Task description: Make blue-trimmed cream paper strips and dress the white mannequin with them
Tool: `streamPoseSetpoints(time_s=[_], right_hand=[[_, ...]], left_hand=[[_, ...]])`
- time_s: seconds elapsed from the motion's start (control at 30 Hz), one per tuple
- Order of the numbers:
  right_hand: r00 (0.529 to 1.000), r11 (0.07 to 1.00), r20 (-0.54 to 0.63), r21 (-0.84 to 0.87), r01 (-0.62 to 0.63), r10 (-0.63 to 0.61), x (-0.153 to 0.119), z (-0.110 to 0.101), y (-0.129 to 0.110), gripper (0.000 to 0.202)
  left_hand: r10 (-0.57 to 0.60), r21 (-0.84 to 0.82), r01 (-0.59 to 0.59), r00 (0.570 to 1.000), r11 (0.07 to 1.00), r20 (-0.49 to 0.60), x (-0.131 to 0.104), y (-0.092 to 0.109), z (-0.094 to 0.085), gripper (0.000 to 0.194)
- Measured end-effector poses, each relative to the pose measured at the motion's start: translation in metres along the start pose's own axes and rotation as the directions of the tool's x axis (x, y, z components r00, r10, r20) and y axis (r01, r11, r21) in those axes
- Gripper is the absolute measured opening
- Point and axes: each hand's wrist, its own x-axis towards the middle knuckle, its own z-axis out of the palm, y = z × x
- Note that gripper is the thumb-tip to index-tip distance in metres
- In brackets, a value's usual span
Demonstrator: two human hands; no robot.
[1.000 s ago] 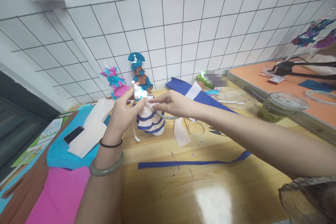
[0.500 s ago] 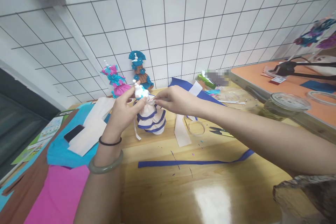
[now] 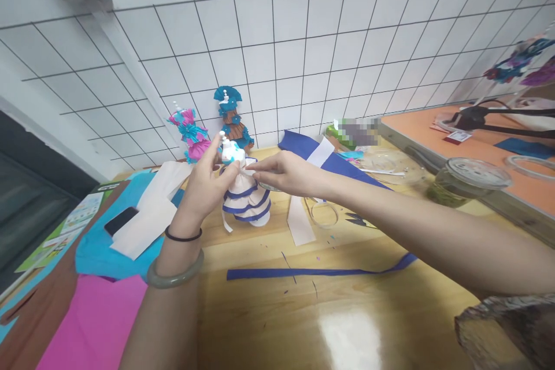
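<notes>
A small figure (image 3: 247,199) with a white top and a tiered cream skirt edged in dark blue stands slightly tilted on the wooden table. My left hand (image 3: 208,182) is wrapped round the left side of its upper body, thumb at the waist. At the right of the waist, my right hand (image 3: 284,172) pinches, fingertips closed on what looks like a thin pale strip. A narrow pale strip (image 3: 226,222) hangs down left of the skirt. A long dark blue strip (image 3: 303,273) lies across the table in front.
Two decorated figures, one pink and blue (image 3: 193,134), one teal and brown (image 3: 234,118), stand by the wall. Phone (image 3: 120,221) and coloured paper (image 3: 95,318) lie left. Dark blue paper (image 3: 347,167), scissors (image 3: 358,219) and a lidded jar (image 3: 468,179) are right.
My right hand has dropped slightly at the waist, its fingers stretched a little further left. The figure has tilted a little, with its skirt shifted slightly left. My left hand keeps its hold.
</notes>
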Motion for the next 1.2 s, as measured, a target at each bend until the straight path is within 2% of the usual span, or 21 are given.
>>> streamPoseSetpoints(time_s=[0.1, 0.23, 0.3, 0.43, 0.53, 0.67, 0.83, 1.03, 1.2], right_hand=[[1.000, 0.995, -0.029, -0.094, -0.013, 0.010, -0.005, 0.007, -0.004, 0.035], [0.996, 0.965, -0.079, -0.253, -0.065, 0.046, -0.009, 0.018, -0.016, 0.033], [0.995, 0.942, -0.090, -0.330, -0.063, 0.036, -0.009, 0.023, -0.020, 0.032], [0.995, 0.844, -0.096, -0.535, -0.022, -0.035, -0.009, 0.031, -0.024, 0.034], [0.995, 0.763, -0.053, -0.646, 0.027, -0.080, -0.009, 0.040, -0.026, 0.033], [0.992, 0.718, 0.002, -0.690, 0.092, -0.126, -0.010, 0.049, -0.033, 0.038], [0.987, 0.733, -0.006, -0.670, 0.113, -0.158, -0.010, 0.048, -0.041, 0.023], [0.993, 0.760, -0.079, -0.650, 0.012, -0.084, -0.009, 0.029, -0.048, 0.027], [0.989, 0.747, -0.129, -0.664, -0.028, -0.077, -0.002, 0.019, -0.041, 0.023]], left_hand=[[0.017, 0.038, -0.016, 1.000, 0.999, -0.021, -0.002, 0.004, -0.001, 0.065], [0.014, 0.229, -0.019, 1.000, 0.973, 0.021, -0.007, 0.017, -0.006, 0.042], [-0.016, 0.325, 0.013, 1.000, 0.946, 0.009, -0.009, 0.022, -0.008, 0.036], [-0.082, 0.412, 0.090, 0.996, 0.907, -0.038, -0.010, 0.029, -0.011, 0.034], [-0.139, 0.451, 0.142, 0.989, 0.881, -0.040, -0.011, 0.033, -0.015, 0.028], [-0.163, 0.448, 0.156, 0.986, 0.880, -0.022, -0.013, 0.041, -0.022, 0.023], [-0.242, 0.522, 0.226, 0.970, 0.822, -0.039, -0.014, 0.047, -0.027, 0.021], [-0.220, 0.518, 0.190, 0.975, 0.834, -0.003, -0.015, 0.046, -0.029, 0.018], [-0.222, 0.502, 0.185, 0.975, 0.845, 0.015, -0.013, 0.044, -0.028, 0.017]])
